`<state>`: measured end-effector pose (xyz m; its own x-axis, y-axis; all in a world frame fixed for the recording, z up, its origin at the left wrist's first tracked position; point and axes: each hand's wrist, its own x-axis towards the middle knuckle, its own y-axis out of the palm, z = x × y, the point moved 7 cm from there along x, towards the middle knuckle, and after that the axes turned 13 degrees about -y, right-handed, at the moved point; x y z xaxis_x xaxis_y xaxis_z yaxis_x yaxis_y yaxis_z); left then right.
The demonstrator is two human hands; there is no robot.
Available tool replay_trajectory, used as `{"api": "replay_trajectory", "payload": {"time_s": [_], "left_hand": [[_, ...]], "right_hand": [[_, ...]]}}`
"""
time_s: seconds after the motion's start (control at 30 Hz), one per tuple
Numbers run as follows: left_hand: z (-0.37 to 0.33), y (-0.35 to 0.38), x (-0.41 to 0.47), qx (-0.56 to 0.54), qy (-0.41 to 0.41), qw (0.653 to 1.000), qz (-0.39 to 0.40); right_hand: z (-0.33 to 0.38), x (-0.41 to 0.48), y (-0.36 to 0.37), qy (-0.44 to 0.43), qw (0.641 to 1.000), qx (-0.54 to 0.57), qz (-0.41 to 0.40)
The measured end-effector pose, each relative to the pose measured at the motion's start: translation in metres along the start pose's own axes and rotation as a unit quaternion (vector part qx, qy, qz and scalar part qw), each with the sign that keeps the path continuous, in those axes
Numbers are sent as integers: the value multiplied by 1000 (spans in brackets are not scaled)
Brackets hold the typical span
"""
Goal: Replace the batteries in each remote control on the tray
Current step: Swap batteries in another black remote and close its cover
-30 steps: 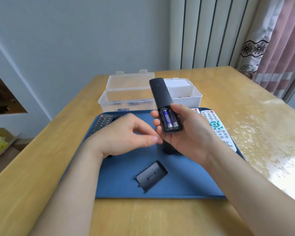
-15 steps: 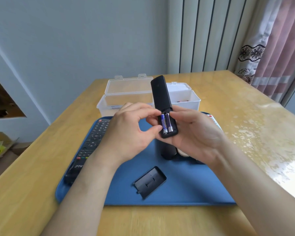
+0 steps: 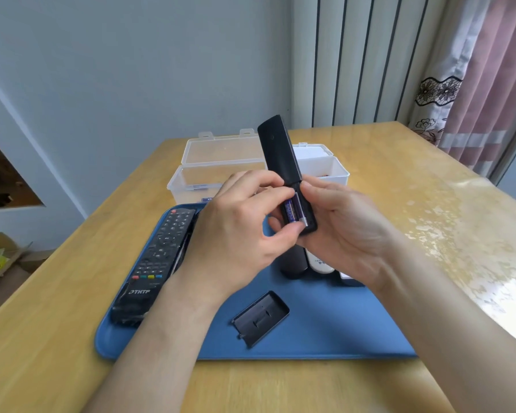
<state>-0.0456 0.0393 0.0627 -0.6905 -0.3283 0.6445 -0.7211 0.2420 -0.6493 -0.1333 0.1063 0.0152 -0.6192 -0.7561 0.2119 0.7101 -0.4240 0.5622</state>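
Observation:
My right hand (image 3: 343, 231) grips a slim black remote (image 3: 280, 156) upright over the blue tray (image 3: 325, 332), its back toward me and its battery bay open. A purple battery (image 3: 294, 211) is tilted up out of the bay, pinched between the thumb and fingers of my left hand (image 3: 239, 236). The remote's black battery cover (image 3: 261, 317) lies inside-up on the tray near its front. A long black THTF remote (image 3: 155, 263) lies along the tray's left side. Ends of a black remote (image 3: 294, 263) and a white remote (image 3: 319, 265) show under my hands.
Two clear plastic boxes stand behind the tray: an open one (image 3: 218, 165) at left and a white-lidded one (image 3: 322, 165) at right. The wooden table (image 3: 414, 204) has a glossy right half. A curtain (image 3: 489, 84) hangs at far right.
My left hand rose from the tray to the battery bay and took hold of a battery, which now tilts out of its slot. My right hand lifted the remote a little higher.

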Motion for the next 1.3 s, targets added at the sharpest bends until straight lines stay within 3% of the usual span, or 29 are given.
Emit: {"api": "replay_trajectory", "payload": {"time_s": [0.5, 0.73, 0.9, 1.1, 1.23, 1.3], "left_hand": [[-1, 17, -6, 81, -8, 997, 12], [2, 9, -4, 44, 5, 997, -65], [0, 21, -5, 47, 16, 998, -27], [-4, 26, -9, -28, 29, 996, 75], [2, 16, -7, -38, 41, 998, -9], [6, 10, -5, -74, -28, 996, -47]], "right_hand": [[-22, -1, -9, 1, 992, -17, -125], [-27, -5, 2, 14, 995, -1, -102], [-33, -7, 2, 6, 987, 28, -156], [-26, -5, -8, 4, 976, 86, -200], [-27, -6, 1, 2, 981, 119, -156], [-26, -5, 3, 2, 984, 114, -135]]}}
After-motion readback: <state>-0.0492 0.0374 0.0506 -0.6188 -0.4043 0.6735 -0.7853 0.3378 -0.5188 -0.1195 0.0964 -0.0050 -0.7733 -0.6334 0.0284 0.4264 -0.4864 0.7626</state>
